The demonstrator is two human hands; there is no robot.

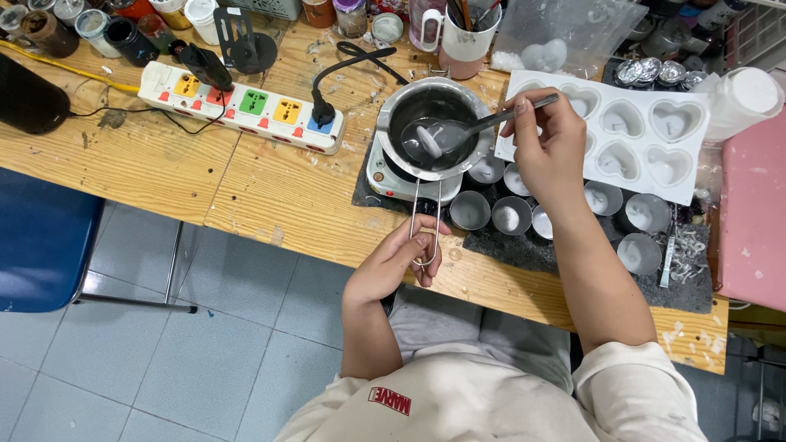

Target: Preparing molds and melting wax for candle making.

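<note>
Candle-making workshop: heart moulds, melting pot.

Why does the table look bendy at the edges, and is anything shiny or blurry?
Head view: the wide lens curves the wooden table edge toward the corners; the metal melting pot and the spoon catch pale glare; the left hand on the pot's wire handle and the right hand look sharp; light is even, with soft shadows.
</note>
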